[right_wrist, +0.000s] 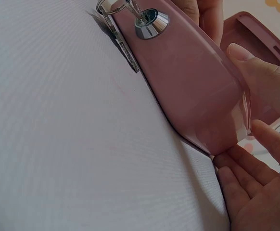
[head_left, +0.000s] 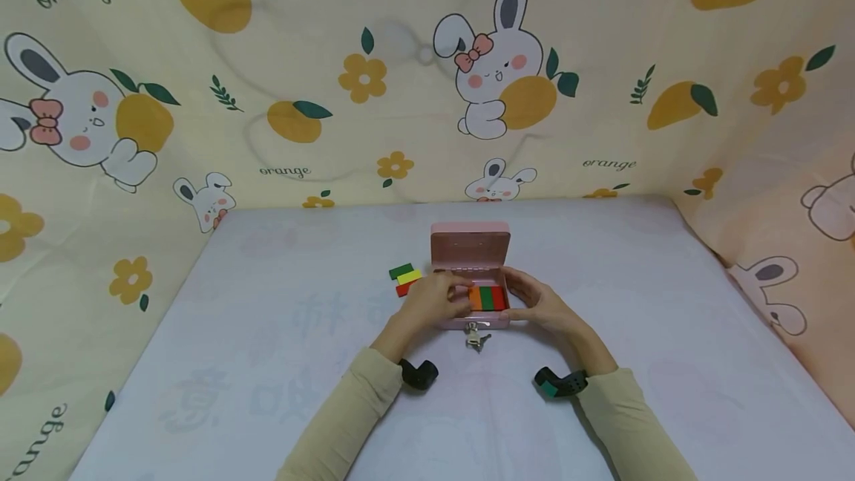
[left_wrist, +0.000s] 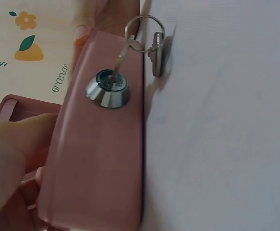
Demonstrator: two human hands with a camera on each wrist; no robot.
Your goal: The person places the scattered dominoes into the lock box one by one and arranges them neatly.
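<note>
Loose blocks: green block [head_left: 401, 271], yellow block [head_left: 410, 277], red block [head_left: 404, 289], stepped on the white cloth [head_left: 280, 332] left of the box; red partly behind the left hand.
Left hand [head_left: 430, 298]: fingers bent over the box's left interior; cannot tell whether they pinch a block. Advisable: keep fingertips low, set any block flat, square to its neighbours.
Pink cash box [left_wrist: 99, 159]: upright between both hands, hinged lid [head_left: 470, 248] raised at rear.
Lock [left_wrist: 112, 94]: front face, one key inserted, another key [left_wrist: 158, 57] on the ring. Advisable: keep sleeves clear.
Packed row: orange, green, red blocks [head_left: 487, 298], side by side, box's right part. Advisable: avoid nudging.
Right hand [head_left: 544, 309]: fingers extended against right wall, thumb at rim. Advisable: steady lightly, without tilting.
</note>
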